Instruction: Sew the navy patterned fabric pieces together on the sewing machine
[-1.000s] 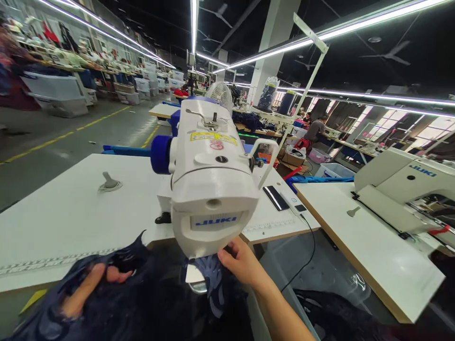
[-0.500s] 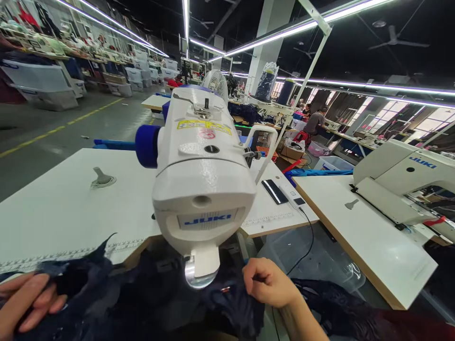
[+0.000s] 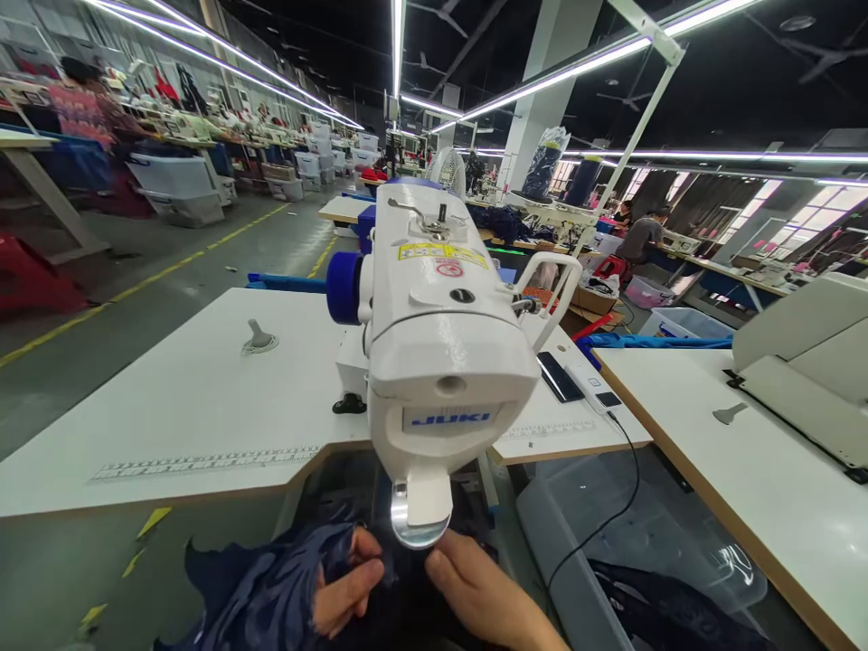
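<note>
a white juki sewing machine [image 3: 444, 334] with a blue handwheel is seen in the middle of the frame, standing on a white surface [image 3: 190, 407] with a printed ruler strip along its near edge. under the machine head, at the lower middle of the frame, a crumpled dark navy fabric [image 3: 271, 592] is spread, reaching toward the lower left.

the left hand [image 3: 349, 588] is placed on the fabric just left of the silver presser part under the head; its fingers are curled and a fold of the fabric seems to be pinched, though the grip is partly hidden by the cloth. the right hand [image 3: 475, 588] is laid on the same fabric just right of that part, with the fingers mostly stretched and pressed flat; nothing is seen to be gripped by it. the two hands are close to each other, nearly touching.

on the surface at the right of the machine, a black phone [image 3: 560, 377] is laid beside a white power strip [image 3: 593, 389], from which a black cable [image 3: 610, 515] is hanging down. a second white surface [image 3: 732, 470] with another white sewing machine [image 3: 806, 362] is seen at the right edge. a person in a grey top [image 3: 641, 237] is seated far in the upper right.
</note>
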A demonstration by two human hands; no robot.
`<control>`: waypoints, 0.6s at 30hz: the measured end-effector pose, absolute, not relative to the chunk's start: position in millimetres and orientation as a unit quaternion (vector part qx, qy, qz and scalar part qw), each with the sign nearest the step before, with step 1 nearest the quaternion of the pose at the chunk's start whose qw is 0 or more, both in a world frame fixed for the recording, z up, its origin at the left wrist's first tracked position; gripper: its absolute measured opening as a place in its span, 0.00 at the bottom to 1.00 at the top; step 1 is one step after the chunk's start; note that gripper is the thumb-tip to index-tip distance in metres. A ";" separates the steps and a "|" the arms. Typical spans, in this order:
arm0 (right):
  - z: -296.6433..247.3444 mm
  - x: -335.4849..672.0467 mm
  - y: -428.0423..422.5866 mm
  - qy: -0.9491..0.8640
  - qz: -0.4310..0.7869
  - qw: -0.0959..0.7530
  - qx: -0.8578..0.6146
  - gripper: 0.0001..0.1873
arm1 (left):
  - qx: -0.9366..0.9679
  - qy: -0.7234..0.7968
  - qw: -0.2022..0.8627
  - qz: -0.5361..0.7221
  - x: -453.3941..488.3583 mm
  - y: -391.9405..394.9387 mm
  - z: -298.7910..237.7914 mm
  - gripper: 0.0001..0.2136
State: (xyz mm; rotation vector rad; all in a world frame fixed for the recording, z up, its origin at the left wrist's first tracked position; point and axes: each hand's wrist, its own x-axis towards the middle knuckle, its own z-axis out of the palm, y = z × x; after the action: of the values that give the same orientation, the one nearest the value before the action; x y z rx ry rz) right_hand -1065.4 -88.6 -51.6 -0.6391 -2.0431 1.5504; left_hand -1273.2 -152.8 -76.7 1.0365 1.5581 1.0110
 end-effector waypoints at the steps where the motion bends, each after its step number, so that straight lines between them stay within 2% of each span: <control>1: -48.6 -1073.7 -92.3 -0.745 0.585 0.232 -0.219 0.16 | 0.435 0.642 0.480 0.410 -1267.8 -154.9 -73.7 0.30; 5: -45.9 -1073.2 -90.3 -0.729 0.615 0.176 -0.244 0.11 | 0.474 0.649 0.444 0.395 -1267.9 -163.5 -60.1 0.28; 8: -30.4 -1053.5 -81.3 -0.749 0.586 0.149 -0.271 0.08 | 0.505 0.643 0.400 0.414 -1276.4 -162.2 -51.0 0.24; 14: 5.6 -1045.3 -56.5 -0.781 0.450 0.256 -0.350 0.13 | 0.524 0.623 0.325 0.483 -1277.9 -125.2 -38.0 0.18; 18: -8.1 -1051.7 -23.7 -0.776 0.459 0.261 -0.346 0.15 | 0.541 0.617 0.304 0.484 -1275.7 -96.6 -36.6 0.15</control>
State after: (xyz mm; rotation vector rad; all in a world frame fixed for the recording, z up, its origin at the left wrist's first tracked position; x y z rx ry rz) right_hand -1051.7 -23.7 -8.1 -0.9357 -2.1004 1.2430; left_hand -1275.7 -96.6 -36.6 1.4340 1.6329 1.2813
